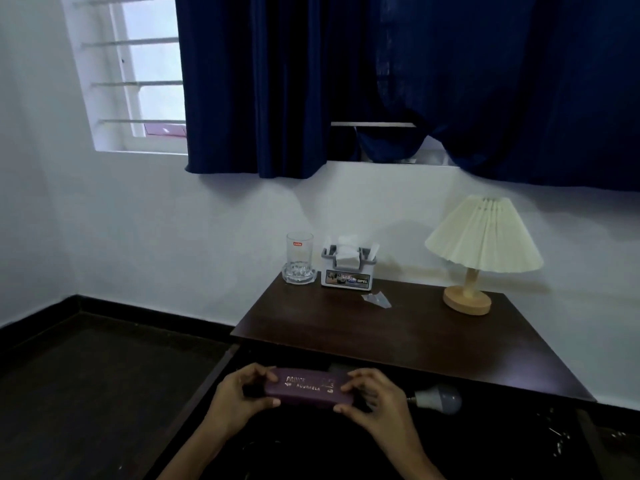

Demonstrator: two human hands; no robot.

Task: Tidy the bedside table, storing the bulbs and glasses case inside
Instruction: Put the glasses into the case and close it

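The glasses case (304, 388) sits low in the view, at about six o'clock, held just over what looks like the open drawer (311, 448) below the front edge of the bedside table (398, 341). Each end is pinched: the left hand (239, 400) grips the nine o'clock end and the right hand (374, 400) the three o'clock end, with fingers curled over the far edge and thumbs pressed on the near edge. Its long axis runs from nine to three o'clock, nearly level, the right end dipping slightly. The lettered face is up and reads the right way round for the person. I cannot tell whether the underside touches the drawer floor, which is too dark to read. A bulb (440, 398) lies in the drawer just off the case at three o'clock, its screw base pointing back toward the case. To finish this step well, I would lower the case flat, keeping that sideways line, and set it a little toward nine o'clock so it does not knock the bulb, which would probably roll. Then let go with both hands together so neither end drops. A lamp (481, 251) stands on the table at two o'clock.
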